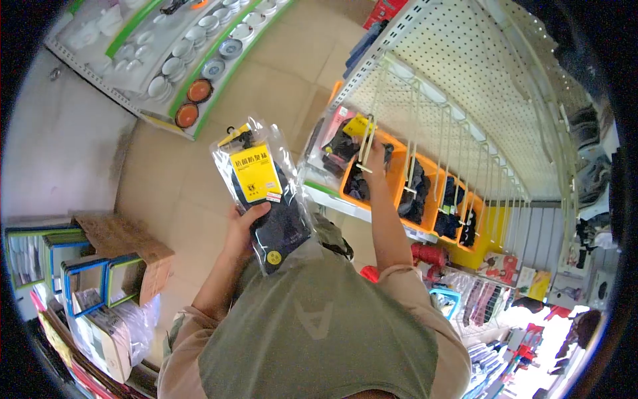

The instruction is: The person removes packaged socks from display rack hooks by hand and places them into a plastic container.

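Note:
My left hand grips a clear-wrapped pack of dark socks, its thumb lying across the front. The pack has a yellow card label with Chinese print, a small price sticker, a round yellow sticker and a black hanger at the top. At the shelf, my right hand is closed at another yellow-labelled sock pack, beside the pale display hooks. Hooks partly cover those fingers. Below that hand are orange bins with dark bundled goods inside.
A white pegboard rack with long protruding hooks rises at right. Bowls and plates stand on green-edged shelves at upper left. Picture frames and a cardboard box are at lower left. Tiled floor lies between.

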{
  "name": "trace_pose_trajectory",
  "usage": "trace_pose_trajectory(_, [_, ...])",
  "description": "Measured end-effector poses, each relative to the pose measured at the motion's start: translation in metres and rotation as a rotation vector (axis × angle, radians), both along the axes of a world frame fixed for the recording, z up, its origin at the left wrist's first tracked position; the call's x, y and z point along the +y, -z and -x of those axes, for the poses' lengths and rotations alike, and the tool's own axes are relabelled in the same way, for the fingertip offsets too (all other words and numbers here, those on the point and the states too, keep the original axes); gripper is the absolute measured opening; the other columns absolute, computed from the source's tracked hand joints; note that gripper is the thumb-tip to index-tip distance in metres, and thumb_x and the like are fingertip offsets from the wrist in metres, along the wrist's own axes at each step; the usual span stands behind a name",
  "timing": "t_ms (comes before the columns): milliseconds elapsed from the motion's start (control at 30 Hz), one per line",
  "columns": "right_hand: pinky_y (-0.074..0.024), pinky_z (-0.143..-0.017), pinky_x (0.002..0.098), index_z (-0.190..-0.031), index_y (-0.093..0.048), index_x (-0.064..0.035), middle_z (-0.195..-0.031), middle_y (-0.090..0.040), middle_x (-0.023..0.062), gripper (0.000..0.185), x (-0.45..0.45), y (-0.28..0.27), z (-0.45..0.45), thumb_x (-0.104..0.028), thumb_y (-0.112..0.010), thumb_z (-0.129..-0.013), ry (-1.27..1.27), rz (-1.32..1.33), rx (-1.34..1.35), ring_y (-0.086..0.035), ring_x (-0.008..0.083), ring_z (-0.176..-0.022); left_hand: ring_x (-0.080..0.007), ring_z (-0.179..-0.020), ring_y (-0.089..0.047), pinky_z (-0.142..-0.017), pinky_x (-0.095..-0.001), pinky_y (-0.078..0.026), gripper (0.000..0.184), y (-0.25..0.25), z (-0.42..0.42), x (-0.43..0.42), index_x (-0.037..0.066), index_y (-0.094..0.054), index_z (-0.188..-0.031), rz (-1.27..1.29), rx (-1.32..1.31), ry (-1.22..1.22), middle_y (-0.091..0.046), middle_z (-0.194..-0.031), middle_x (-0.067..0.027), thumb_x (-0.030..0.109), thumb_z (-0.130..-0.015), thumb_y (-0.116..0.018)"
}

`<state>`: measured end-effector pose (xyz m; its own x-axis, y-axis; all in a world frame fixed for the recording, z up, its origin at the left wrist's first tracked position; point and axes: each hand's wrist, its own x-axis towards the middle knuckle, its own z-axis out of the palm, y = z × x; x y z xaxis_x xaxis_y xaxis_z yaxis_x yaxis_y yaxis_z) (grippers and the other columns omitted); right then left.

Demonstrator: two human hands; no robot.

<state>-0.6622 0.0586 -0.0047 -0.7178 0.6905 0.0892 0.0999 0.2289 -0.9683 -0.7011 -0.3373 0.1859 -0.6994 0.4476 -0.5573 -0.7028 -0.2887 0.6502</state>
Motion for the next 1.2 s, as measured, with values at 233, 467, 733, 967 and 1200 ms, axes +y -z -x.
trace_pose_trajectory(233, [-0.0514,-0.047,0.0336,-0.11,-0.056,-0.0027,-0.085,-0.063,0.0055,0.022,0.057,0.001,0.026,-0.015,-0.046,-0.095,-0.109,0.333,0.122,-0.06,0.0163,-0.058,-0.023,-0.089,-0.067,-0.08,-0.0344,-0.055,0.04,-0.003,-0.011,-0.003,-0.002,-0.056,-0.114,0.004,-0.027,-0.059,-0.067,-0.102,-0.0132,0.005,-0.077,-0.071])
trace_pose_trajectory(467, [-0.0495,-0.065,0.0282,-0.113,-0.061,0.0022,-0.089,-0.066,0.0061,0.028,0.043,-0.04,0.035,-0.01,-0.054,-0.089,-0.033,-0.194,-0.1,-0.06,0.0144,-0.073,-0.0217,-0.086,-0.067,-0.08,-0.0332,-0.054,0.037,-0.003,-0.01,-0.009,-0.002,-0.059,-0.111,-0.011,-0.015,-0.049,-0.068,-0.101,-0.0128,0.004,-0.077,-0.071])
trace_pose_trajectory(733, [-0.0534,-0.074,0.0333,-0.1,-0.063,0.0029,-0.091,-0.067,0.0107,0.029,-0.078,-0.022,-0.071,-0.025,-0.061,-0.092,-0.19,0.055,-0.633,-0.067,0.0207,-0.083,-0.0211,-0.087,-0.067,-0.081,-0.0332,-0.054,0.037,-0.003,-0.013,-0.004,-0.003,-0.059,-0.111,-0.003,0.028,-0.075,-0.068,-0.102,-0.0123,0.005,-0.078,-0.074])
trace_pose_trajectory(967, [-0.0527,-0.075,0.0303,-0.11,-0.055,-0.0011,-0.095,-0.061,0.0072,0.039,-0.209,-0.162,-0.067,-0.028,-0.072,-0.086,-0.408,0.436,-0.072,-0.061,0.0159,-0.089,-0.0213,-0.093,-0.066,-0.084,-0.0332,-0.053,0.04,0.002,-0.006,-0.001,-0.004,-0.059,-0.113,0.09,0.094,0.033,-0.068,-0.105,-0.0122,0.006,-0.078,-0.075])
trace_pose_trajectory(1200, [-0.0517,-0.071,0.0263,-0.109,-0.056,-0.0024,-0.093,-0.063,0.0056,0.036,-0.206,-0.178,-0.068,-0.014,-0.076,-0.081,-0.396,0.3,-0.133,-0.062,0.0127,-0.086,-0.0189,-0.094,-0.065,-0.084,-0.032,-0.051,0.039,0.005,-0.011,0.011,-0.003,-0.059,-0.115,0.161,0.278,0.14,-0.067,-0.107,-0.0109,0.009,-0.082,-0.074])
